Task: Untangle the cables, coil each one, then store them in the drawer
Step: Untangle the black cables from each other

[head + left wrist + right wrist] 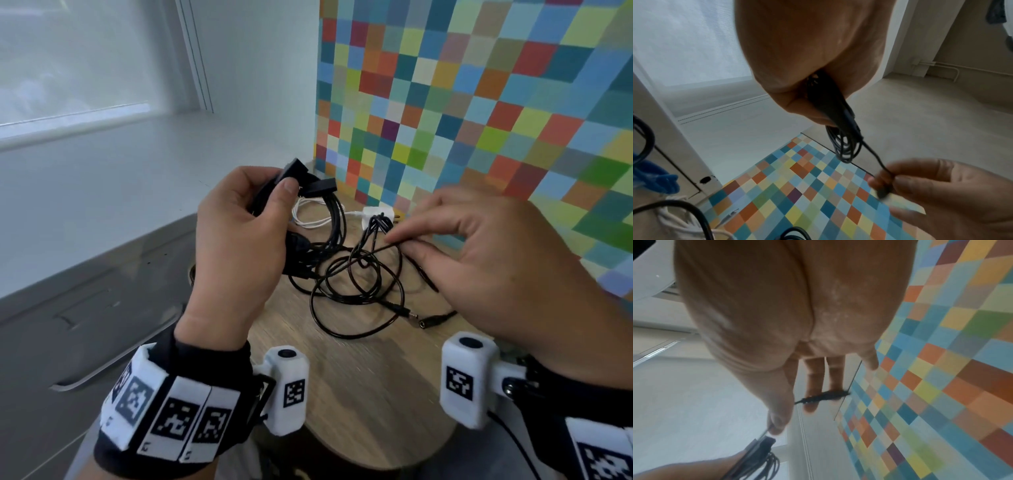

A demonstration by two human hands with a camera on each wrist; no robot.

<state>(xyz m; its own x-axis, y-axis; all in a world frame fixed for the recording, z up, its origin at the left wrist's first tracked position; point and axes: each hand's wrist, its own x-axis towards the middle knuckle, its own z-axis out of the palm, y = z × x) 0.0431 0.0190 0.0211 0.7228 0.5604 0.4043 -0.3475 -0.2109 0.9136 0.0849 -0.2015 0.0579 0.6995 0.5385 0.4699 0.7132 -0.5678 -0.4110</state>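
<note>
My left hand [274, 209] is raised over the round wooden table [370, 394] and grips a coiled black cable [334, 219], whose black connectors [296, 169] stick out above the thumb. The left wrist view shows that coil [846, 146] hanging below the left hand's fingers [797, 104]. My right hand [399, 244] pinches a strand of a thin black cable [356, 284] that lies in tangled loops on the table. In the right wrist view a black strand [824, 397] crosses the right hand's fingers [812, 405]. A white cable [308, 222] with a white charger [371, 214] lies behind.
A wall panel of coloured squares [479, 120] stands right behind the table. Loose plug ends [428, 321] of the black cable lie toward the table's right side. Grey floor [85, 325] and a white wall are to the left.
</note>
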